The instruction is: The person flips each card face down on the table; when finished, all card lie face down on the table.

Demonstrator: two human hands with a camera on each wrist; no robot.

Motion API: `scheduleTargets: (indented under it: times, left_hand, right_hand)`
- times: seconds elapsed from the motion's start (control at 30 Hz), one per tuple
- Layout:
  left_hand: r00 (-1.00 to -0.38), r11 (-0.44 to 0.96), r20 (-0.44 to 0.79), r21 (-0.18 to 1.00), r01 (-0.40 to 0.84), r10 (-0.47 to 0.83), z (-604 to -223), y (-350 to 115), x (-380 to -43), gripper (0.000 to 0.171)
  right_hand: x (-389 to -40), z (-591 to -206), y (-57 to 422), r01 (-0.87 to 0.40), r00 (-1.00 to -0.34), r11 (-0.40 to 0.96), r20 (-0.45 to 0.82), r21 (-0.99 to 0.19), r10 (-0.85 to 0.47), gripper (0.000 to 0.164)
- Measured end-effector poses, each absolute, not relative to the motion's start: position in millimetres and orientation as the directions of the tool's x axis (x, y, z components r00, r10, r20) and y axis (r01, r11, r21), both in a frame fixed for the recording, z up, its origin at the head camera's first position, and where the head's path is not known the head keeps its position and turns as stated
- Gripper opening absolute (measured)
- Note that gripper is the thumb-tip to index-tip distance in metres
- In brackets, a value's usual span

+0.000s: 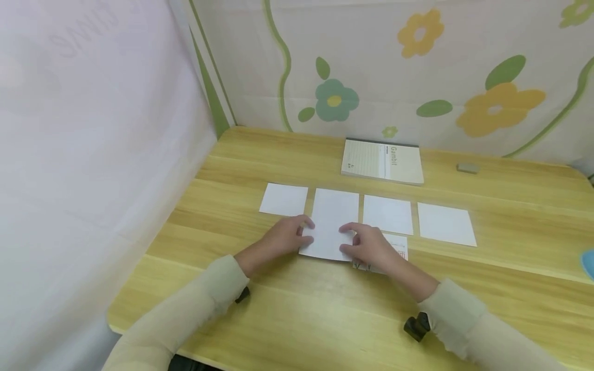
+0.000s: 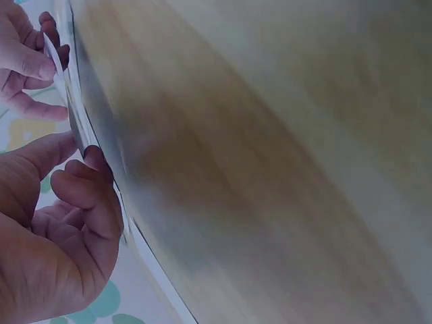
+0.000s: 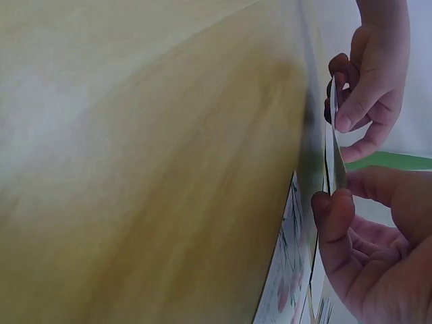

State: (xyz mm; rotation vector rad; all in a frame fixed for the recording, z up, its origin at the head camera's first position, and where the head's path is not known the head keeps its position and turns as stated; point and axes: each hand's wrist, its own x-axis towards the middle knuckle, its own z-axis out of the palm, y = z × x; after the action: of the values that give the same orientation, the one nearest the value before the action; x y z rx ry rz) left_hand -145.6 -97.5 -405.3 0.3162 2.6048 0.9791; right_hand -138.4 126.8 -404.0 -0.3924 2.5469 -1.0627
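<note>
A white card [image 1: 327, 241] is held between my two hands, slightly above the wooden table [image 1: 297, 314]. My left hand [image 1: 289, 234] pinches its left edge between thumb and fingers. At the opposite edge my right hand [image 1: 373, 247] pinches it likewise. In both wrist views the card appears nearly edge-on, bowed a little. Behind it in the head view is another white area, seemingly a card in the row, whose border with the held one is hard to make out. Partly hidden under my right hand lies a printed card [image 1: 400, 244] with red characters and a drawing.
Blank white cards lie in a row: one at left [image 1: 284, 199], two at right, the nearer [image 1: 388, 214] and the farther [image 1: 446, 224]. Behind them are a notepad [image 1: 382, 161] and a small grey block [image 1: 467, 168]. A blue object [image 1: 588, 263] shows at the right edge.
</note>
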Motion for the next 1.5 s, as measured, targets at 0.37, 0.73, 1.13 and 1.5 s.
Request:
scheduleTargets:
  times: [0.37, 0.73, 1.13, 1.5]
  left_hand:
    - [-0.909, 0.868, -0.268, 0.467, 0.168, 0.320, -405, -90, -146, 0.033]
    - [-0.902, 0.884, -0.266, 0.418, 0.209, 0.339, -403, -87, -144, 0.034]
    - [-0.907, 0.874, -0.229, 0.426, 0.233, 0.353, -399, -78, -142, 0.035]
    - [-0.842, 0.854, -0.267, 0.380, 0.355, 0.469, -390, -18, -143, 0.052]
  right_hand:
    - [-138, -406, 120, -0.120, -0.904, 0.745, -0.237, -0.656, -0.355, 0.039]
    - [-137, -408, 122, -0.120, -0.899, 0.760, -0.254, -0.639, -0.356, 0.038]
    - [-137, -388, 165, -0.143, -0.912, 0.773, -0.222, -0.618, -0.346, 0.041]
    - [-126, -387, 239, -0.167, -0.895, 0.892, -0.314, -0.419, -0.315, 0.072]
